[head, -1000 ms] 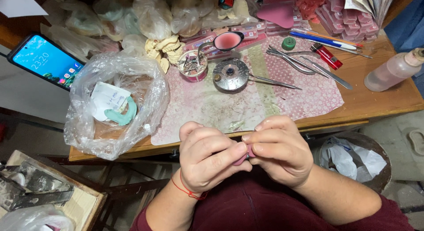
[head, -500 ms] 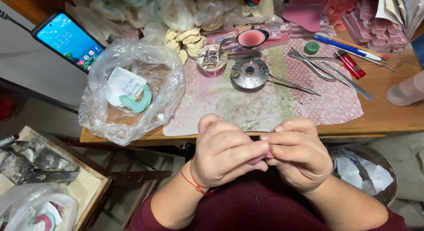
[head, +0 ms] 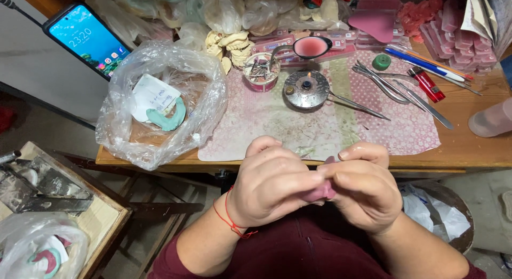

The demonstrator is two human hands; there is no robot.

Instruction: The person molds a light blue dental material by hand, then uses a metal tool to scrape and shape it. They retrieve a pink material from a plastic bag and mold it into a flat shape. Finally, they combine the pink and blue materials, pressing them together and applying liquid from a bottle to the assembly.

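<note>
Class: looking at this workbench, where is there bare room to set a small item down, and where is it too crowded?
Free: the patterned mat between the burner and the table's near edge, and bare wood right of the mat. Crowded: the back row of casts and wax, the tools, the plastic bag.

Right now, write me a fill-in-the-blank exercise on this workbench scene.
1. Both hands, left hand and right hand, pinch a small lump coloured ____.
2. The red string is tied round the ____ wrist.
3. The phone leans at the table's far ____ corner.
4. The teal tray and paper slip lie inside a clear plastic ____.

Missing words: pink; left; left; bag
</note>
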